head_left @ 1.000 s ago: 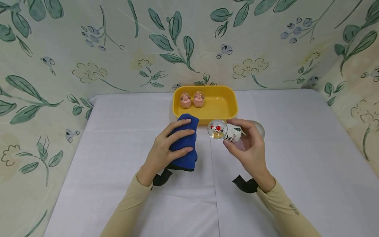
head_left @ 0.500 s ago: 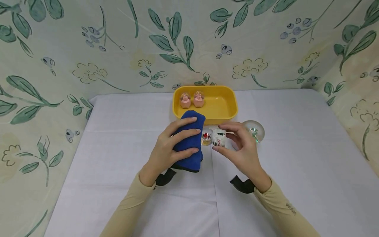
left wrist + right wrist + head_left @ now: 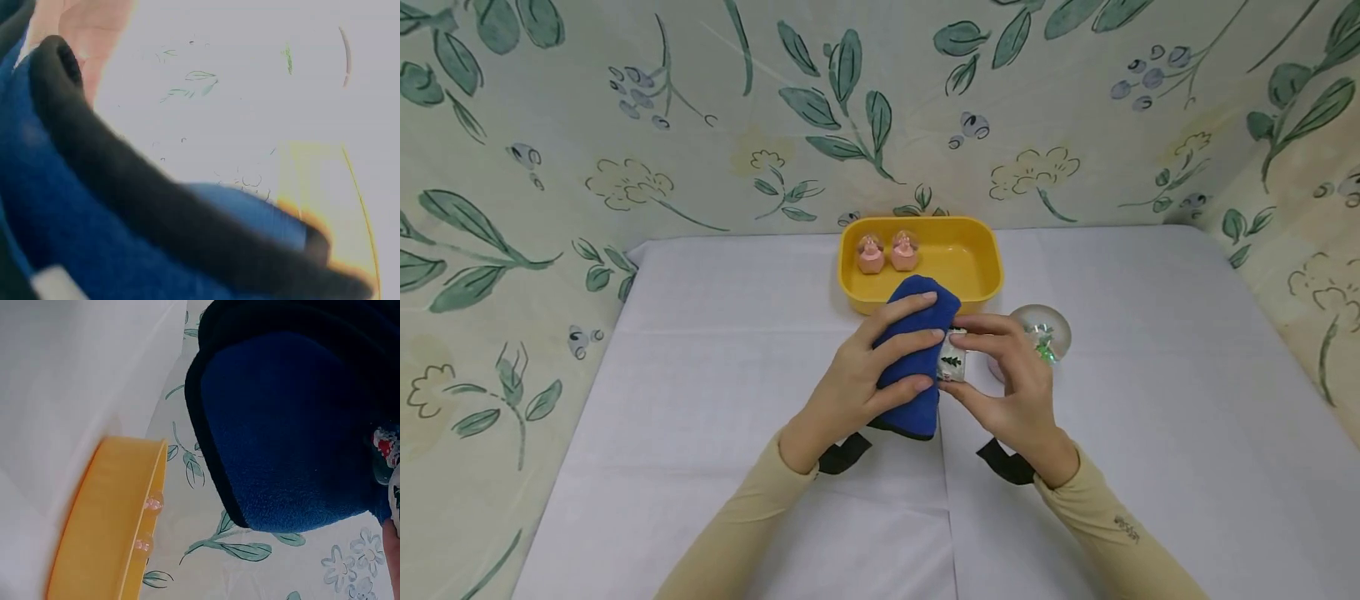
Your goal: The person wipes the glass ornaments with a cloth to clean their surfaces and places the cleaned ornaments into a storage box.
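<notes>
A folded blue cloth with a black border [image 3: 917, 364] is gripped by my left hand [image 3: 850, 379], fingers spread across its top. Between the fingertips of my right hand [image 3: 1017, 383] is the white base of a small snow globe [image 3: 952, 364], printed with a dark tree. In the head view the cloth hides the globe end. From the right wrist, the clear ball with red inside, part of the snow globe [image 3: 382, 450], shows against the blue cloth [image 3: 281, 431]. Close up, the cloth [image 3: 119, 206] fills the lower part of the left wrist view.
Behind the hands stands a yellow tray [image 3: 962, 265] holding two small pink snow globes, one at the left [image 3: 871, 255] and one beside it [image 3: 905, 252]. A larger clear snow globe [image 3: 1047, 332] with green inside sits on the white-covered table [image 3: 1157, 375], just beyond my right hand.
My left hand has moved right with the cloth, while my right hand has shifted slightly left with the snow globe. The globe's ball is now covered by the cloth in the head view.
</notes>
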Demonstrator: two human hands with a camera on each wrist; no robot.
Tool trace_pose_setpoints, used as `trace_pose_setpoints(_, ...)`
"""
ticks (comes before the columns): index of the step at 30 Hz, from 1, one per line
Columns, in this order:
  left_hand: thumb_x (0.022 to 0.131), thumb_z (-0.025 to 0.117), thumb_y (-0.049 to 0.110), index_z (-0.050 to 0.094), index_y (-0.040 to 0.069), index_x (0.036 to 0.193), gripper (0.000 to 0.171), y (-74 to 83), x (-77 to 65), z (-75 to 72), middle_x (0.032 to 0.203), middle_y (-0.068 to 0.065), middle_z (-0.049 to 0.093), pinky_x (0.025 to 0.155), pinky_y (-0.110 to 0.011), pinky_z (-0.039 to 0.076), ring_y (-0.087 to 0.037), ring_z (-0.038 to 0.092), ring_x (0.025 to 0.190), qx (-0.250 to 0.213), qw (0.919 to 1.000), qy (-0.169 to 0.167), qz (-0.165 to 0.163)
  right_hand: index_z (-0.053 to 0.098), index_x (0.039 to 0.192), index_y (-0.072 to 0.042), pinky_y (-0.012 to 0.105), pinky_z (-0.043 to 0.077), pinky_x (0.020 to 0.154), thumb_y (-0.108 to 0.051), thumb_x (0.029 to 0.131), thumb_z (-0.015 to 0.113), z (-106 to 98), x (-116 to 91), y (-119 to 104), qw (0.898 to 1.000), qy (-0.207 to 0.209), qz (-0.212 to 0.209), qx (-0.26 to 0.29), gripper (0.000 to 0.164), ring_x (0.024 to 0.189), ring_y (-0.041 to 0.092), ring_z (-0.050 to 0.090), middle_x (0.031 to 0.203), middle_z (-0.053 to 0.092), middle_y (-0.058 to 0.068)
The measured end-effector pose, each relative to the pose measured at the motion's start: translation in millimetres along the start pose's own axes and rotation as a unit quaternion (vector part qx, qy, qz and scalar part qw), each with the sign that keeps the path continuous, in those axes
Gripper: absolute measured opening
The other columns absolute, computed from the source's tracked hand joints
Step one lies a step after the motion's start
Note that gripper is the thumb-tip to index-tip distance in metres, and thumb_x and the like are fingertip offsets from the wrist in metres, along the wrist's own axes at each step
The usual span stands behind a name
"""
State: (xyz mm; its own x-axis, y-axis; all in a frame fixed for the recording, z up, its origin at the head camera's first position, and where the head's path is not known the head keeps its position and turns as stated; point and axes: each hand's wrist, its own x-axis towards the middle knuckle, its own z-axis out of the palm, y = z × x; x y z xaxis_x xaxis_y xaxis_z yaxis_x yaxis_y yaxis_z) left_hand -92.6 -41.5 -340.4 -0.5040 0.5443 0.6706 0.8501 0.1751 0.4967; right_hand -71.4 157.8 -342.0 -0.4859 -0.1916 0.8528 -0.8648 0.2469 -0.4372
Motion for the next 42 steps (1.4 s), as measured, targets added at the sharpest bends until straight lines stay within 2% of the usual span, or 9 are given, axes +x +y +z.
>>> trace_pose_setpoints(10,0.101,0.041,0.041,0.047,0.014,0.125,0.036,-2.1,0.2,4.8,0.140,-0.015,0.034,0.107,-0.042,0.034,-0.033,0.035,0.132,-0.012,0.9999,-0.011,0.004,0.063,0.096,0.011,0.021,0.049,0.089,-0.038,0.083,0.073,-5,3,4,0.999,-0.007,-0.020,-0.046,0.051,0.092,0.028,0.062,0.096,0.063,0.023)
trace_pose_setpoints(15,0.101,0.042,0.040,0.049,0.014,0.123,0.035,-3.8,-1.0,3.3,0.138,-0.016,0.036,0.107,-0.040,0.034,-0.034,0.037,0.129,-0.010,0.9995,-0.025,0.019,0.060,0.099,0.013,0.020,0.054,0.074,-0.038,0.076,0.076,-8,0,2,0.995,-0.033,0.090,0.025,0.058,0.087,0.011,0.064,0.092,0.062,0.021)
trace_pose_setpoints(18,0.101,0.041,0.041,0.049,0.013,0.123,0.037,-4.9,-0.9,3.5,0.138,-0.016,0.037,0.108,-0.039,0.033,-0.033,0.037,0.130,-0.004,0.9992,-0.034,0.022,0.060,0.102,0.012,0.023,0.055,0.068,-0.021,0.071,0.083,-10,-2,-2,0.981,-0.036,0.178,0.065,0.052,0.082,0.009,0.065,0.095,0.062,0.019)
trace_pose_setpoints(21,0.101,0.040,0.042,0.050,0.012,0.123,0.039,-6.2,-1.9,4.5,0.139,-0.015,0.037,0.108,-0.040,0.033,-0.032,0.036,0.131,-0.005,0.9995,-0.030,0.011,0.059,0.110,0.009,0.024,0.056,0.071,-0.004,0.068,0.085,-11,-4,-4,0.974,-0.056,0.211,0.063,0.051,0.085,0.013,0.063,0.106,0.061,0.016)
trace_pose_setpoints(24,0.101,0.040,0.044,0.054,0.010,0.121,0.041,-7.1,-3.5,5.0,0.138,-0.015,0.039,0.108,-0.041,0.033,-0.032,0.037,0.130,-0.015,0.9998,-0.005,-0.011,0.055,0.120,0.007,0.025,0.055,0.077,-0.009,0.074,0.081,-11,-4,-3,0.978,-0.090,0.179,0.050,0.055,0.092,0.017,0.060,0.118,0.056,0.018)
trace_pose_setpoints(27,0.101,0.041,0.044,0.056,0.009,0.118,0.042,-6.9,-3.3,4.9,0.137,-0.015,0.041,0.108,-0.043,0.033,-0.032,0.038,0.130,-0.028,0.9992,0.021,-0.018,0.052,0.123,0.009,0.024,0.053,0.082,-0.027,0.085,0.072,-10,-4,1,0.989,-0.112,0.098,0.022,0.056,0.096,0.021,0.060,0.121,0.053,0.022)
trace_pose_setpoints(33,0.103,0.035,0.041,0.060,0.007,0.114,0.044,-5.9,-1.8,5.7,0.133,-0.015,0.045,0.108,-0.045,0.033,-0.032,0.040,0.129,-0.048,0.9976,0.049,0.003,0.059,0.112,0.009,0.019,0.048,0.088,-0.036,0.090,0.066,-11,-1,8,0.993,-0.092,-0.032,-0.070,0.051,0.096,0.029,0.061,0.110,0.061,0.021)
trace_pose_setpoints(38,0.103,0.040,0.037,0.062,0.006,0.109,0.038,-5.4,-0.7,7.0,0.130,-0.015,0.048,0.106,-0.044,0.036,-0.031,0.044,0.126,-0.065,0.9962,0.057,0.008,0.062,0.103,0.010,0.017,0.048,0.085,-0.039,0.086,0.070,-10,-3,11,0.994,-0.060,-0.055,-0.077,0.052,0.081,0.027,0.064,0.097,0.066,0.019)
trace_pose_setpoints(42,0.102,0.043,0.034,0.061,0.007,0.106,0.033,-7.0,0.2,7.8,0.129,-0.017,0.048,0.104,-0.044,0.038,-0.033,0.045,0.123,-0.078,0.9952,0.055,0.022,0.061,0.102,0.013,0.018,0.052,0.076,-0.039,0.081,0.074,-7,-7,13,0.998,-0.043,-0.021,-0.029,0.058,0.072,0.022,0.064,0.089,0.065,0.018)
